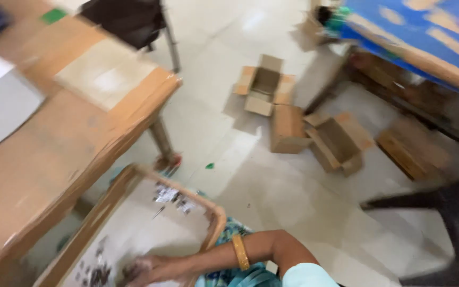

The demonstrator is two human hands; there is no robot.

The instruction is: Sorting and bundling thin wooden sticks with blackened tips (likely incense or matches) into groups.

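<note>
Head view, blurry: right hand [144, 268] with gold bangle rests on small dark parts [98, 275] inside the wooden-framed white tray [214, 219] beside the brown wooden table [38, 159], finger pose unclear, left hand out of frame, open cardboard boxes [264, 85] on floor.

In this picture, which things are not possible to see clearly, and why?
- Small dark pieces in the wooden tray, head view: motion blur hides their kind.
- Hand on the tray, head view: blurred and near the bottom edge, so its grip and which hand it is are unclear.
- The other hand: out of the frame.
- Cardboard boxes on the floor: blur hides any contents.
</note>
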